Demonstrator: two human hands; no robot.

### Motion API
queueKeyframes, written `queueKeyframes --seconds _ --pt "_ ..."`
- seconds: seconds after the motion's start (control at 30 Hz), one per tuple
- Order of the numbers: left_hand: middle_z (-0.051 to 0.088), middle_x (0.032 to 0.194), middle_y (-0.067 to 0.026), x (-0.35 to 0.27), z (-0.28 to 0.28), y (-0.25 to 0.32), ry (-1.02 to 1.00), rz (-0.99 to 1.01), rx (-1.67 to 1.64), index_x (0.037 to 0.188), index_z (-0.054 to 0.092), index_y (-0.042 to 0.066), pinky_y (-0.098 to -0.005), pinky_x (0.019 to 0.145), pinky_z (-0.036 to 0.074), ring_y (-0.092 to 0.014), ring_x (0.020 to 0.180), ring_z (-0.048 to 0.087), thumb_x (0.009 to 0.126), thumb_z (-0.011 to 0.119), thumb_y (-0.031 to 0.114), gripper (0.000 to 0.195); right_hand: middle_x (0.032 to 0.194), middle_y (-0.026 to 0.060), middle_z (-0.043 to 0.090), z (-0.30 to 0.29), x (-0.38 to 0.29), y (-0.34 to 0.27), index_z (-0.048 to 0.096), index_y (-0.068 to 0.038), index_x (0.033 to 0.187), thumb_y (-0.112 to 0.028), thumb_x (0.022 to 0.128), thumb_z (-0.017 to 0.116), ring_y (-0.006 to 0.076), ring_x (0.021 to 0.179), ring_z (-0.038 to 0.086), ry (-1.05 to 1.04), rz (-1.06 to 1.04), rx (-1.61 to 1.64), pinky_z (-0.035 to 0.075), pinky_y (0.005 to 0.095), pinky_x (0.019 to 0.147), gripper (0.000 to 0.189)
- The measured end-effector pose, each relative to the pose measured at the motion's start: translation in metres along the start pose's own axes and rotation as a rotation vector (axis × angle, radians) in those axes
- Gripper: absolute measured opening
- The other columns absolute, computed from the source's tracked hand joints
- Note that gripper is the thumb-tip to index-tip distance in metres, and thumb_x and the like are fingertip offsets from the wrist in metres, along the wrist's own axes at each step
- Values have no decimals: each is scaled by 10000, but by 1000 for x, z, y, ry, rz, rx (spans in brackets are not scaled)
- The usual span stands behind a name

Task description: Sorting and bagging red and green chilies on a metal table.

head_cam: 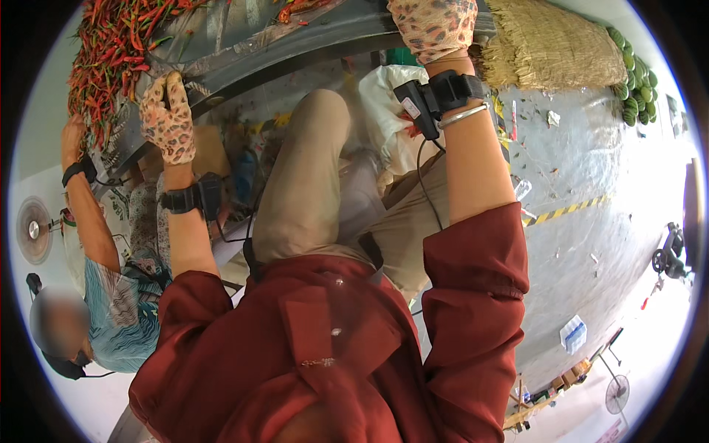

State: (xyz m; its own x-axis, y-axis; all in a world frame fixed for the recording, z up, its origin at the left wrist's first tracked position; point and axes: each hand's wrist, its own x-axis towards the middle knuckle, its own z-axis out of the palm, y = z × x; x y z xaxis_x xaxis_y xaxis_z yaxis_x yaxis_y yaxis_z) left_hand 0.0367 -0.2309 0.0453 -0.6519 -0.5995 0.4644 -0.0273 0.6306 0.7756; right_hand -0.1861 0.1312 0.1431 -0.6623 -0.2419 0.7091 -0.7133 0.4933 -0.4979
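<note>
Both my hands wear leopard-print gloves. My left hand (169,116) is at the near edge of a dark table (266,50), beside a big heap of red and green chili peppers (119,61). Its fingers are extended close together, and whether they hold anything is unclear. My right hand (435,27) is over the table's right end at the top of the view, its fingers cut off by the frame. Between the hands a few red peppers (299,8) lie on the table. Below my right hand a white sack (388,94) stands open with some red peppers inside.
A co-worker in a blue patterned top (122,310) sits at the left, a hand at the pepper heap. A straw mat (554,50) lies right of the table, with watermelons (640,83) beyond. Cardboard (210,152) is under the table. Cables hang from my wrist devices.
</note>
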Motion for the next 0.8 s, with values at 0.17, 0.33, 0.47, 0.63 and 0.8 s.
queueKeyframes --seconds 0.17,0.33,0.47,0.63,0.8 --pt "502 1258 -103 1 4 -23 -85 374 502 1241 515 105 -363 984 346 -265 1157 458 926 440 216 342 847 149 628 -4 -1 1 617 -31 856 -193 811 576 324 782 602 20 -3 -6 481 389 699 173" --pt "410 1335 -92 3 -2 -25 -131 332 535 1311 408 93 -350 1036 278 -254 1220 385 944 410 206 384 853 145 629 -5 0 -1 619 -35 861 -192 809 579 320 783 603 15 7 1 482 387 703 170" --pt "302 1427 -88 2 -1 -18 -181 451 950 1394 280 83 -329 1100 195 -235 1303 292 967 372 181 448 854 136 629 -2 -3 4 617 -43 858 -194 810 576 312 780 605 23 -1 -7 482 384 700 164" --pt "281 1438 -94 -5 -1 -10 -153 487 955 1396 271 74 -328 1100 199 -235 1302 294 967 373 174 452 845 134 626 -4 -2 3 608 -45 849 -196 810 574 309 779 605 13 -4 3 481 386 697 159" --pt "272 1442 -97 0 0 -11 -266 230 600 1396 258 58 -330 1094 225 -229 1299 297 966 381 177 463 849 134 625 -4 -3 6 601 -43 858 -195 808 577 311 780 602 32 -26 7 480 384 700 162"
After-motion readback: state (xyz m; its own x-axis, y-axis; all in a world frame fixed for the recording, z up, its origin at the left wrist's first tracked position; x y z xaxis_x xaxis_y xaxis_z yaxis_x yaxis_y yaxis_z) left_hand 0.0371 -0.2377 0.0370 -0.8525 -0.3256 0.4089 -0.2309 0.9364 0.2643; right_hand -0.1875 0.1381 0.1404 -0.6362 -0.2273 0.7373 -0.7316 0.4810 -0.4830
